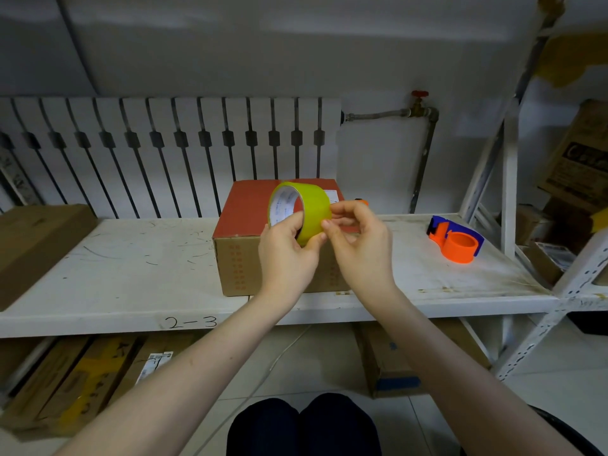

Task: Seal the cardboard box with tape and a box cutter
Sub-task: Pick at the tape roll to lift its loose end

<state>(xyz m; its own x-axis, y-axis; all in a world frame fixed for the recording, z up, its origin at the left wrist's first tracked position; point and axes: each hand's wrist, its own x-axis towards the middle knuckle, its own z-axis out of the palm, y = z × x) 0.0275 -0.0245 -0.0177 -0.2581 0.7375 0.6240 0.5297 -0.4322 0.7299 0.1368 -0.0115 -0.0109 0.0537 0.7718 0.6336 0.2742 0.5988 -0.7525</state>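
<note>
A cardboard box (243,225) with a red top stands on the white shelf (131,274), its flaps closed. In front of it my left hand (286,255) holds a yellow-green tape roll (312,209) upright, thumb inside the core. My right hand (358,241) pinches at the roll's outer surface with its fingertips. A small orange object (362,202), possibly the box cutter, peeks out behind my right hand next to the box; most of it is hidden.
An orange and blue tape dispenser (455,240) lies on the shelf to the right. A brown carton (36,245) sits at the shelf's left end. A radiator (164,143) lines the wall behind. Boxes lie under the shelf, and a metal rack upright (508,179) stands at right.
</note>
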